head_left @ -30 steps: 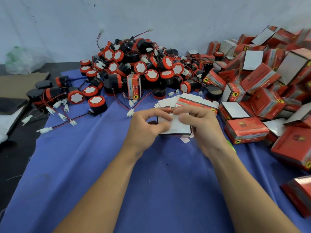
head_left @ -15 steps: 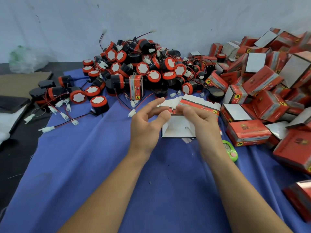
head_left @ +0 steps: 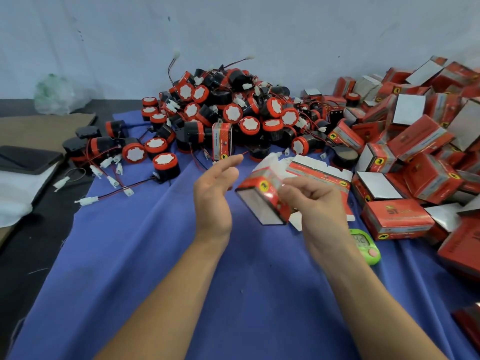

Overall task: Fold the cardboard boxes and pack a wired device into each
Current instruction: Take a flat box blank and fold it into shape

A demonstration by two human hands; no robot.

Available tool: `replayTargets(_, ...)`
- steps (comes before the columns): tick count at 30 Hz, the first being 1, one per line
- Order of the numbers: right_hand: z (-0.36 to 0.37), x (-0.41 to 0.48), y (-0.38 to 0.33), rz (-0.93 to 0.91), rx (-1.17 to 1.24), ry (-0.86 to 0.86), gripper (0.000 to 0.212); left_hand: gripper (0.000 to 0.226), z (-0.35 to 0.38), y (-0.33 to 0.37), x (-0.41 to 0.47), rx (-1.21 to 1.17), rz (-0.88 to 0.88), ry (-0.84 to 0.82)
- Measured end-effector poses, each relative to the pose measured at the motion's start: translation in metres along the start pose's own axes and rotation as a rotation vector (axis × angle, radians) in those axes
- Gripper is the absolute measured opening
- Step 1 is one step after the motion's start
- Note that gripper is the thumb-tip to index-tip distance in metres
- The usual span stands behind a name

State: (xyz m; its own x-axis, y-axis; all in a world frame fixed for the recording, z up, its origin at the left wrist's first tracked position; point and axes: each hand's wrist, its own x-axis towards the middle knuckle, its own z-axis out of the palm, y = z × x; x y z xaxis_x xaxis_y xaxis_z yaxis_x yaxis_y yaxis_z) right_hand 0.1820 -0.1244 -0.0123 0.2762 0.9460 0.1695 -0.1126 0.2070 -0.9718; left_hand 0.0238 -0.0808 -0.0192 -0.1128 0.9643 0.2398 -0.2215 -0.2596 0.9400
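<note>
Head view: 0.5 s ago both your hands worked 1 flat box. Now your left hand (head_left: 213,201) has let go, fingers loose, while your right hand (head_left: 314,203) grips the box (head_left: 262,201), popped into shape and tilted above the blue cloth (head_left: 155,255). It looks ready for a wired device (head_left: 165,165).

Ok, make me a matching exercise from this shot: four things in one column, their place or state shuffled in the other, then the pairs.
Things:
1. left hand
2. right hand
3. green timer
4. plastic bag

Place or state:
A. lying on the blue cloth
B. open, holding nothing
C. far left, against the wall
D. gripping a red box

Pairs: 1-B, 2-D, 3-A, 4-C
</note>
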Motion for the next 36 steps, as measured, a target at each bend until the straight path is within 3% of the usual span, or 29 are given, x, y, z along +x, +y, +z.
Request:
replayTargets(2, -0.001, 0.005, -0.001, 0.038, 0.106, 0.094, 0.013, 0.040, -0.002, -0.002, 0.001, 0.018, -0.028, -0.128)
replayTargets(5, -0.006, 0.007, 0.002, 0.129, 0.174, 0.049, 0.023, 0.052, 0.006, -0.005, -0.003, 0.085, -0.027, -0.318)
replayTargets(9, -0.007, 0.004, 0.004, 0.181, 0.210, -0.062, 0.027, 0.038, 0.017, -0.005, -0.006, 0.084, -0.022, -0.241)
replayTargets(14, -0.003, 0.003, 0.010, 0.141, 0.107, -0.113, 0.024, 0.039, 0.013, -0.008, -0.006, 0.243, 0.015, -0.098)
replayTargets(17, -0.002, -0.001, 0.011, 0.069, 0.003, -0.225, 0.014, 0.035, 0.014, -0.004, -0.009, 0.276, 0.054, -0.102)
replayTargets(19, 0.000, -0.004, 0.009, 0.013, -0.052, -0.261, 0.021, 0.037, 0.015, -0.002, -0.012, 0.257, 0.048, -0.127)
replayTargets(25, 0.004, -0.008, 0.010, -0.052, -0.060, -0.166, 0.022, 0.040, 0.010, -0.005, -0.008, 0.272, 0.083, -0.152)
replayTargets(32, 0.010, -0.010, 0.011, -0.022, -0.156, -0.066, 0.013, 0.049, 0.009, -0.007, -0.002, 0.216, 0.007, -0.130)
replayTargets(36, 0.011, -0.012, 0.013, -0.129, -0.409, 0.162, 0.012, 0.038, 0.016, -0.010, -0.009, 0.224, 0.017, -0.177)
